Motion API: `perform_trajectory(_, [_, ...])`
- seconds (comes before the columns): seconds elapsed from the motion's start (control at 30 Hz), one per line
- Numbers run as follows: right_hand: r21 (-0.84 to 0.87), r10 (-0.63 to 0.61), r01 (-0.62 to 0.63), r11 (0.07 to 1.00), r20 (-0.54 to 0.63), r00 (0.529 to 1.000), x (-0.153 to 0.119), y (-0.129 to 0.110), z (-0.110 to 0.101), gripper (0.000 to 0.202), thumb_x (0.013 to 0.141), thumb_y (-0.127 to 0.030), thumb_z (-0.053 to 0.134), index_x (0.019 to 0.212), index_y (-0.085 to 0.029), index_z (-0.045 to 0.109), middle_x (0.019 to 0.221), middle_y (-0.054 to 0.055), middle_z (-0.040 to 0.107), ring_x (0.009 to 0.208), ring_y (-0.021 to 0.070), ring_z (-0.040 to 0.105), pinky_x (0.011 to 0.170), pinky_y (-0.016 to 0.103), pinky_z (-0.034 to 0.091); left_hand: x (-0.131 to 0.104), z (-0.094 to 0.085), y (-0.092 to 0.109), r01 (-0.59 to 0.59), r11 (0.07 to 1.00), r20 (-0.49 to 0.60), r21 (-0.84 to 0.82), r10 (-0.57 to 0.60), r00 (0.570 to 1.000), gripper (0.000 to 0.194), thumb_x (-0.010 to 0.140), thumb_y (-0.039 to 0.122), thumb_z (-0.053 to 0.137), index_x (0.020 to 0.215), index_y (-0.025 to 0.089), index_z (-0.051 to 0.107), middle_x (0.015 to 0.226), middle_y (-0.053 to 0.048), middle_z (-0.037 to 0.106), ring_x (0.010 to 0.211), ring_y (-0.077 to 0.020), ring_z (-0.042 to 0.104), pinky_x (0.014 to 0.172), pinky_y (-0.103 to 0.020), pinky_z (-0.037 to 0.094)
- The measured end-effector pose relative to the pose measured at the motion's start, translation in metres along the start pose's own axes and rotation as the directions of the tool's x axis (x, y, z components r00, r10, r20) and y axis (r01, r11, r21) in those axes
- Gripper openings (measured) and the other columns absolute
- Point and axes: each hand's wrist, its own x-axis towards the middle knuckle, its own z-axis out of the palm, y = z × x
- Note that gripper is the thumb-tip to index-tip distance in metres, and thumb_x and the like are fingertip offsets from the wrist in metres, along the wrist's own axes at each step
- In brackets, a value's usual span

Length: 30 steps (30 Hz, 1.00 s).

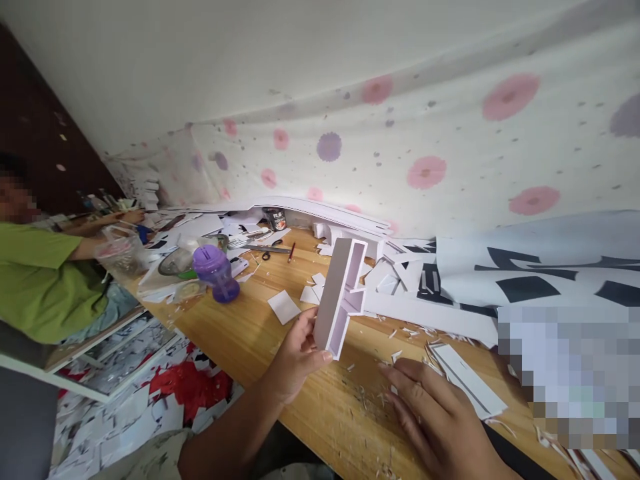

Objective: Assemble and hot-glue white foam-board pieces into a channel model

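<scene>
My left hand grips the lower end of a white hollow foam-board piece and holds it tilted above the wooden table. The piece has a long flat back, raised side walls and a short arm sticking out to the right. My right hand is low over the table, to the right of the piece and apart from it. Its fingers are bent and pressed together; what they hold, if anything, is hidden. Beside it lies a flat white strip. A white square card lies left of the piece.
A purple cup, scissors and a red pen are on the table. White offcuts lie along the wall. A person in a green shirt sits at the left. Scraps and red material cover the floor.
</scene>
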Motion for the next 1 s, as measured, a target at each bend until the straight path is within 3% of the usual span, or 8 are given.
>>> perform_trajectory(0.17, [0.011,0.004,-0.004,1.000,0.025,1.000,-0.003,-0.002,-0.001,0.029,0.089,-0.014,0.049,0.116,-0.016,0.060,0.102,0.013,0.067,0.092,0.0182,0.068,0.075,0.026,0.058,0.000,0.002,-0.005,0.008,1.000,0.023,0.021,-0.008,1.000,0.066,0.064,0.027,0.076,0.125,0.024,0.051,0.124,-0.009,0.060,0.110,-0.0275,0.057,0.087,-0.035,0.043])
perform_trajectory(0.4, [-0.020,0.034,-0.033,0.999,0.022,0.999,-0.003,0.002,0.000,0.032,0.088,-0.012,0.050,0.120,-0.014,0.057,0.107,0.015,0.061,0.096,0.0205,0.065,0.074,0.030,0.058,-0.002,0.002,-0.003,0.083,0.995,0.032,-0.051,-0.081,0.996,0.065,0.060,0.031,0.078,0.121,0.024,0.055,0.114,-0.008,0.064,0.099,-0.0272,0.063,0.080,-0.035,0.045])
perform_trajectory(0.5, [-0.021,0.060,-0.060,0.998,0.020,0.998,-0.005,0.003,0.002,0.038,0.088,-0.011,0.050,0.126,-0.015,0.053,0.113,0.016,0.058,0.099,0.0209,0.063,0.075,0.032,0.059,-0.004,-0.002,0.000,0.156,0.985,0.094,-0.081,-0.148,0.985,0.061,0.060,0.031,0.078,0.118,0.026,0.058,0.109,-0.006,0.065,0.090,-0.0250,0.066,0.075,-0.034,0.046])
perform_trajectory(0.8, [0.011,0.204,-0.203,0.979,-0.034,0.978,-0.011,0.001,0.008,0.061,0.090,-0.022,0.055,0.146,-0.021,0.031,0.129,0.016,0.052,0.120,0.0274,0.053,0.093,0.043,0.053,-0.011,-0.007,0.006,0.298,0.949,0.281,-0.102,-0.260,0.924,0.058,0.057,0.034,0.081,0.112,0.019,0.066,0.103,-0.010,0.071,0.091,-0.0258,0.068,0.079,-0.033,0.048])
perform_trajectory(1.0, [0.116,0.278,-0.273,0.955,-0.029,0.960,-0.007,0.004,0.009,0.064,0.087,-0.026,0.060,0.144,-0.020,0.030,0.131,0.019,0.049,0.118,0.0291,0.054,0.087,0.045,0.057,-0.015,-0.004,0.005,0.343,0.926,0.389,-0.156,-0.262,0.883,0.057,0.060,0.035,0.082,0.113,0.023,0.065,0.102,-0.008,0.073,0.092,-0.0238,0.069,0.081,-0.031,0.050])
